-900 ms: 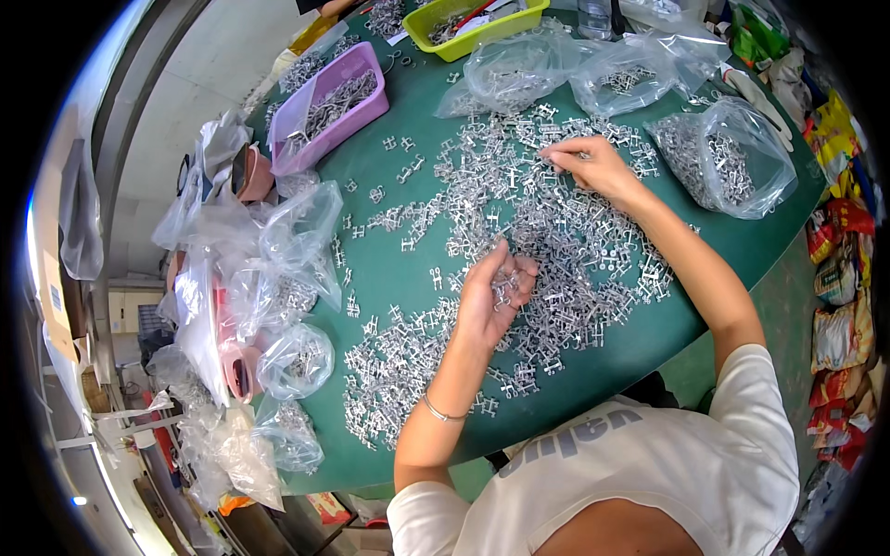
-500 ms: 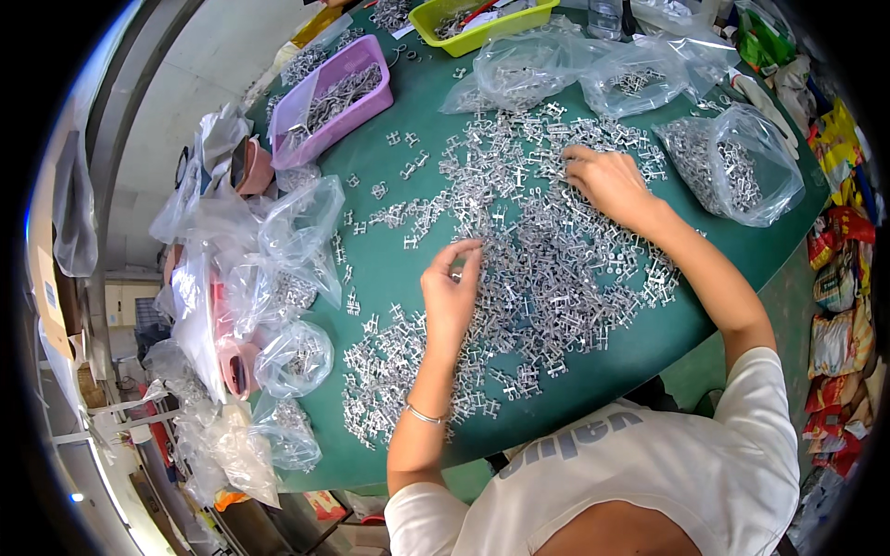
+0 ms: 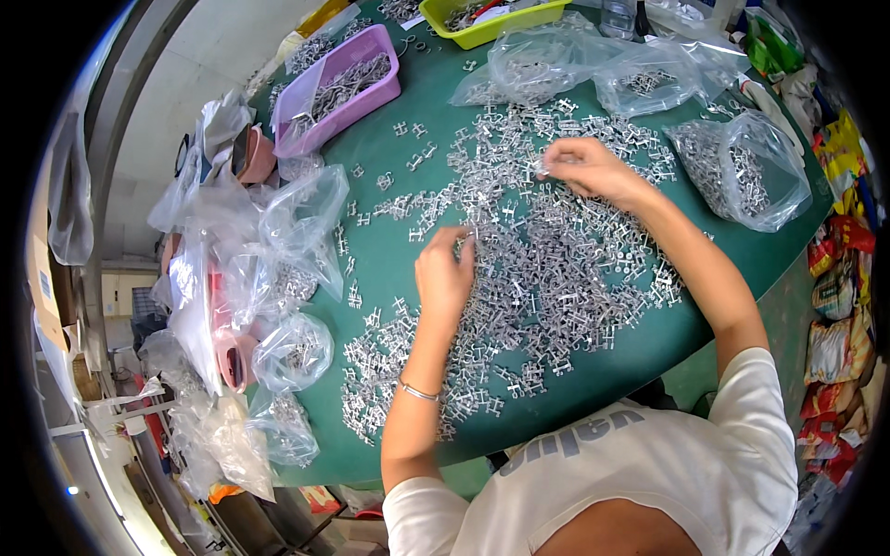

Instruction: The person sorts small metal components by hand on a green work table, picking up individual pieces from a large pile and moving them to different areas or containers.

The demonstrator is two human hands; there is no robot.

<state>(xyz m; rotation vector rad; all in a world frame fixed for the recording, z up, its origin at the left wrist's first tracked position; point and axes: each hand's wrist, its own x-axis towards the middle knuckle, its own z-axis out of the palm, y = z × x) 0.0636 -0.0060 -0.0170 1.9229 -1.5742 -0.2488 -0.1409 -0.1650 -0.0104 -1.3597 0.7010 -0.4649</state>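
A wide heap of small silver metal parts (image 3: 556, 250) covers the middle of the green table (image 3: 389, 213). My left hand (image 3: 445, 273) rests on the heap's left edge, fingers curled down onto the parts; whether it grips any is hidden. My right hand (image 3: 584, 167) is farther back at the heap's far side, fingertips pinched on a small metal part. A thinner patch of the same parts (image 3: 389, 371) lies near the table's front, beside my left forearm.
A purple tray (image 3: 343, 88) and a yellow tray (image 3: 482, 18) with parts stand at the back. Clear plastic bags of parts lie at the back right (image 3: 742, 171), back centre (image 3: 538, 65) and in a pile along the left edge (image 3: 250, 278).
My left hand has slid left and farther back across the heap. My right hand has stayed at the far side, drawing slightly nearer.
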